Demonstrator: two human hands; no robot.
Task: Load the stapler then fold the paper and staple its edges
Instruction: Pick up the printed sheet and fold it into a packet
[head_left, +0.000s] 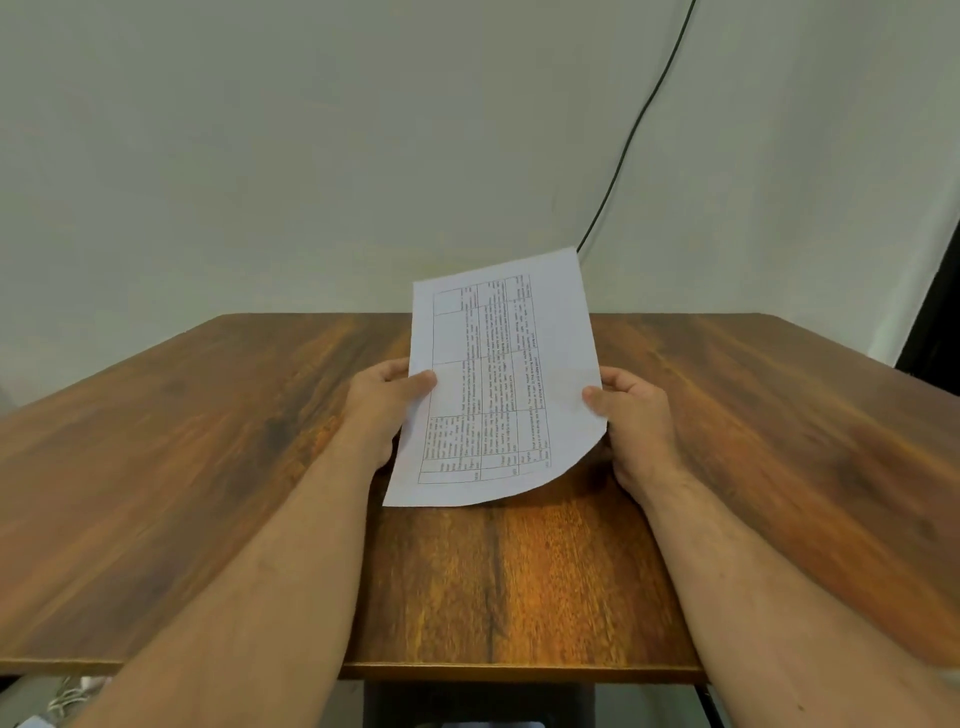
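A white sheet of paper (498, 384) printed with a table of text is held up over the middle of the wooden table (208, 467), tilted with its top edge away from me. My left hand (382, 410) grips its left edge, thumb on the printed face. My right hand (631, 415) grips its right edge the same way. The sheet's lower right corner curves under. No stapler is in view.
A pale wall stands right behind the table's far edge. A thin black cable (639, 124) runs down that wall to behind the paper. A dark object (935, 332) stands at the far right edge.
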